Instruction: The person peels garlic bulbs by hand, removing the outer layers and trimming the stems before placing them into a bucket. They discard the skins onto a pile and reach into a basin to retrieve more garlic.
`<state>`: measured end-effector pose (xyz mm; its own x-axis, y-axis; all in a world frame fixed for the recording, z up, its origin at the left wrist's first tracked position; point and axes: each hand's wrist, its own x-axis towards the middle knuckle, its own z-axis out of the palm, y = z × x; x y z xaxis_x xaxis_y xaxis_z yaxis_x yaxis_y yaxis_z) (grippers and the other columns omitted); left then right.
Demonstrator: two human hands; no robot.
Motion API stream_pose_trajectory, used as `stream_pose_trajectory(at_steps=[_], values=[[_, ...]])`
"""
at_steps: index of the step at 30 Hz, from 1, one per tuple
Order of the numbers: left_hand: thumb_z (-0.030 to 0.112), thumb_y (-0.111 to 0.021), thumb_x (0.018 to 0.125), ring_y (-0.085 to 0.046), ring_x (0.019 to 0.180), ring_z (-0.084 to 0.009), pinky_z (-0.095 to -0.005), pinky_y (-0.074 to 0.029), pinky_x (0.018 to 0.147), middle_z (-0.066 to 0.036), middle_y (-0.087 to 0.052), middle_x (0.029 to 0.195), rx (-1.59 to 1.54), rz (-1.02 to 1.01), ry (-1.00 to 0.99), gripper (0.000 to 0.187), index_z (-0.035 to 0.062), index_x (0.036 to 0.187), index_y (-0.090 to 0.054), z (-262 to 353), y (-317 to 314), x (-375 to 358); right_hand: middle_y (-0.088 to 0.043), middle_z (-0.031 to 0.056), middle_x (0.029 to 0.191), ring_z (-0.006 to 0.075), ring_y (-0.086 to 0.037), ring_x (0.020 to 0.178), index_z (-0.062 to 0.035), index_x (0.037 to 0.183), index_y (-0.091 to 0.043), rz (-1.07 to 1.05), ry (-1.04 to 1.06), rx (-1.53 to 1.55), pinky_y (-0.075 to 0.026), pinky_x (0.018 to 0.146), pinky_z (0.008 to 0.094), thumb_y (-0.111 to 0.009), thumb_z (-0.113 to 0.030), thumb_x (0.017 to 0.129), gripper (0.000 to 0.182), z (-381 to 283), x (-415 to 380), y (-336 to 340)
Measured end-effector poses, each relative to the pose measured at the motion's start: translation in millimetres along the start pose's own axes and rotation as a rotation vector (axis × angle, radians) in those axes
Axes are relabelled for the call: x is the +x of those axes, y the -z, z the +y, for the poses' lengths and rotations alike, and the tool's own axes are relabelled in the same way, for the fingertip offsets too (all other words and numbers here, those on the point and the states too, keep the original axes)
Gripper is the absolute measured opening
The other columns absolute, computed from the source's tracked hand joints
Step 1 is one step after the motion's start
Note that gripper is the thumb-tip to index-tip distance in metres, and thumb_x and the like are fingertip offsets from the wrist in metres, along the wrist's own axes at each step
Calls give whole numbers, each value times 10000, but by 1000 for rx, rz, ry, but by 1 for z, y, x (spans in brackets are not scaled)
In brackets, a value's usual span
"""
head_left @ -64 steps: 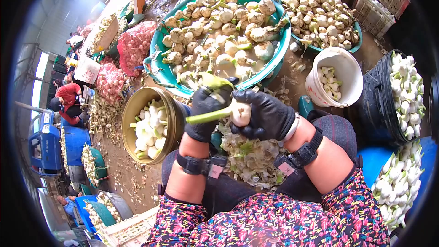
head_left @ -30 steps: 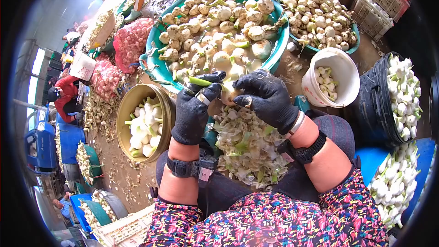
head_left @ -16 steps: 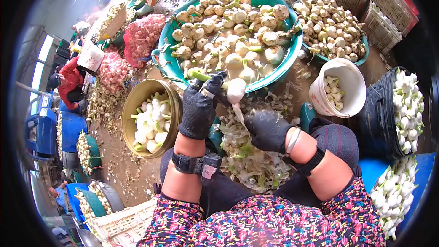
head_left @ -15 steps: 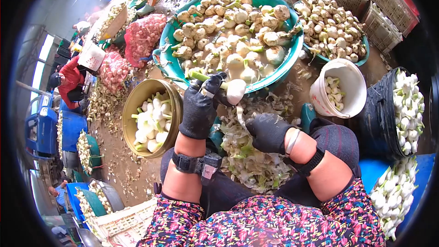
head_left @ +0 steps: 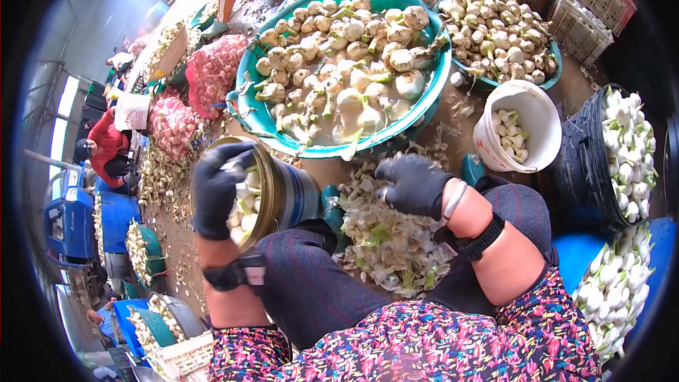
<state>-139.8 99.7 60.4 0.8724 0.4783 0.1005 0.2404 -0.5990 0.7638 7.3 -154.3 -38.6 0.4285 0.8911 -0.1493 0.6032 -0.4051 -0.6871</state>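
Note:
My left hand (head_left: 218, 191), in a black glove and smeared by motion, is over the yellowish bucket (head_left: 267, 201) of white peeled garlic bulbs (head_left: 247, 201). Whether its fingers hold a bulb cannot be made out. Above a heap of peeled skins (head_left: 389, 240) between my knees is my right hand (head_left: 414, 185), also gloved in black. Its fingers are curled, and what they hold, if anything, is hidden. In front stands a large green tub (head_left: 244, 74) with dirty unpeeled garlic bulbs (head_left: 346, 64) in murky water. A pale strip of skin (head_left: 353, 146) is at its near rim.
To the right are a white bucket (head_left: 550, 124) with some garlic, a green basin (head_left: 559, 71) heaped with bulbs, and a black tub (head_left: 583, 163) of cleaned bulbs. Crates (head_left: 580, 28) stand behind. Red net sacks (head_left: 212, 74) and a person in red (head_left: 107, 138) are at left.
My left hand has moved left and down from the tub edge, where it held a garlic bulb, to the bucket. My right hand has risen slightly, and the strip of skin has left it.

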Motion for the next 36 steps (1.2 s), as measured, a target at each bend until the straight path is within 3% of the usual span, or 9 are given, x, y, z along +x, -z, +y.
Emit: stream_pose_trajectory(at_steps=[2, 7, 12, 20, 23, 25, 29, 30, 36], values=[[104, -604, 782, -581, 865, -128, -253, -449, 763, -68, -640, 939, -316, -354, 8, 270, -15, 1024, -625, 8, -49, 19, -606, 223, 854, 373, -579, 857, -33, 893, -610, 202, -50, 85, -459, 767, 441, -564, -195, 722, 240, -2, 1, 15], [254, -633, 759, -618, 815, -356, -370, -478, 739, -231, -627, 844, 315, -461, -189, 365, 20, 1038, -613, -1, -141, 109, -590, 205, 788, 382, -564, 795, -40, 836, -594, 542, -98, 170, -445, 705, 459, -555, -179, 733, 177, 13, 4, 26], [243, -655, 776, -554, 511, -151, -312, -445, 494, -82, -625, 669, 365, -671, 231, 252, 23, 899, -658, -2, -187, 154, -582, 208, 789, 381, -562, 780, -44, 824, -580, 580, -95, 270, -441, 680, 461, -572, -189, 727, 175, 15, 1, 35], [214, -594, 787, -599, 661, -194, -307, -468, 648, -82, -640, 750, -1, -605, 241, 161, 81, 847, -663, -18, -186, 140, -607, 170, 850, 309, -600, 800, -25, 942, -594, 474, -89, 254, -466, 712, 380, -626, -174, 729, 262, 13, -4, 42], [129, -603, 670, -608, 778, -243, -367, -478, 755, -79, -620, 746, -385, -507, 97, 157, 82, 816, -637, -28, -162, 123, -599, 170, 983, 257, -617, 858, -14, 1094, -543, 618, -13, 396, -478, 765, 337, -658, -125, 723, 403, 10, 2, 30], [73, -615, 770, -586, 653, -167, -277, -477, 587, -78, -602, 793, 196, -314, -840, 132, -18, 864, -608, -11, -138, 88, -547, 154, 1126, 204, -589, 958, 1, 1204, -469, 557, 20, 553, -471, 837, 312, -685, -55, 699, 552, 5, 9, 21], [155, -552, 860, -564, 709, -123, -258, -460, 640, -46, -592, 800, -68, -195, -376, 214, 25, 1030, -558, 1, -136, 22, -510, 102, 1172, 165, -512, 1046, 12, 1194, -479, 519, 161, 933, -434, 911, 307, -713, -19, 662, 582, -2, 18, -2], [206, -572, 858, -545, 677, -107, -238, -432, 594, -31, -587, 779, -916, -175, 42, 237, 31, 1017, -566, 13, -144, 17, -549, 127, 1104, 211, -543, 1012, -9, 1148, -520, 603, 210, 797, -441, 889, 319, -737, -71, 631, 564, -5, 18, -2], [206, -580, 856, -544, 684, -91, -223, -439, 619, -22, -599, 787, -576, -188, -38, 228, 7, 965, -603, -2, -132, 9, -552, 83, 1110, 153, -559, 969, 11, 1152, -508, 474, 199, 1066, -478, 849, 288, -710, 1, 681, 512, -11, 18, -8]])
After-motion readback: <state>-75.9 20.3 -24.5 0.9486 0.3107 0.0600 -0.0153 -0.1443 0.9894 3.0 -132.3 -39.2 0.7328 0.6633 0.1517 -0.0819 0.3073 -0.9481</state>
